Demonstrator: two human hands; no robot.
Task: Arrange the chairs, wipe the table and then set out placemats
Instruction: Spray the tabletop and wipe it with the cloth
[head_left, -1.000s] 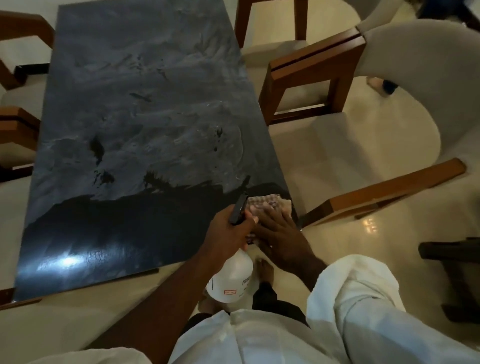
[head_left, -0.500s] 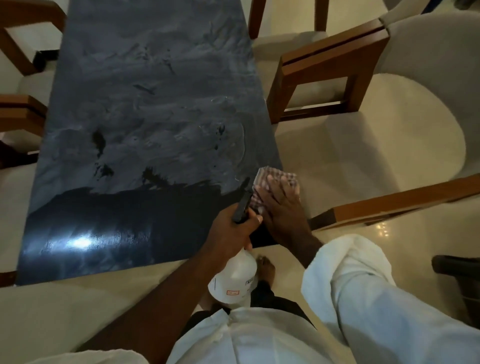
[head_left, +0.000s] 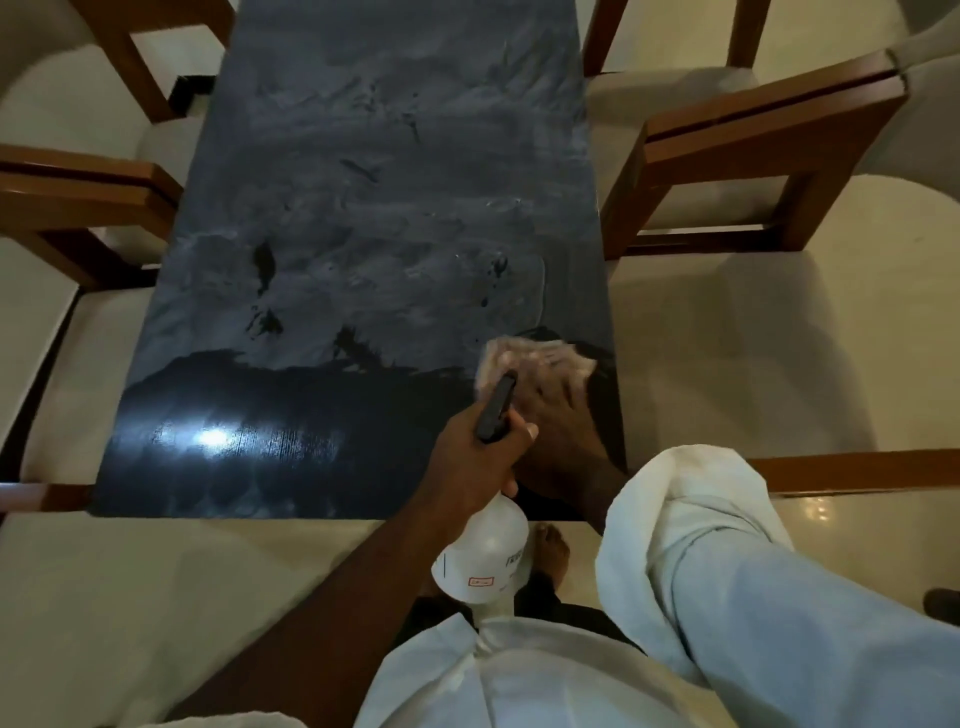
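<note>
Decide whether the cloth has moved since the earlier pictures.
Yes. The cloth under the right hand has slid away from the person, from the glossy wiped band into the hazy part of the table.

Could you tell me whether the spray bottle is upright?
Roughly upright: the spray bottle hangs from the left hand, trigger head uppermost.

The cloth and the right hand on it are blurred, so the cloth's pattern and the single fingers cannot be told. The left hand covers the neck of the bottle (its label is too small to read) and part of the right hand. The table is cut by the top edge, the chairs by the side edges. The bottle hides part of a foot.
</note>
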